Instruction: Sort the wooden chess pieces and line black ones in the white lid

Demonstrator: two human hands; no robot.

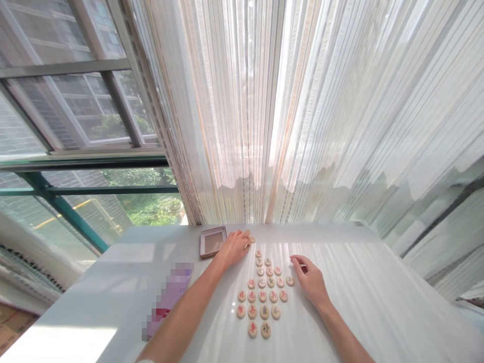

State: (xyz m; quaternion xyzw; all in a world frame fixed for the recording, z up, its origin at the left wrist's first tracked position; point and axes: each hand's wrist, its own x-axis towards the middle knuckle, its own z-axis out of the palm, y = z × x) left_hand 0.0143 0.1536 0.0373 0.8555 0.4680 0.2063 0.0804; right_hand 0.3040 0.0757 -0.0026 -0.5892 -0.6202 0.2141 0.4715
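My left hand (235,248) reaches to the far side of the table, beside an open shallow box. Its fingers are bent around a round wooden Chinese chess piece (247,233), partly hidden by the fingertips. Another chess piece (252,240) lies against the fingers. Nearer to me, several chess pieces with red or dark characters are laid in rows, among them a red-marked piece (262,296) in the middle. My right hand (309,278) hovers or rests right of the rows, fingers loosely curved and apart, nothing visible in them. A dark-marked piece (290,281) is nearest to it.
The shallow box (213,242) sits at the back left of the white table (363,302). A purple packet (176,287), partly pixelated, lies beside my left forearm. Striped curtains (242,126) hang behind the table, with a window at the left.
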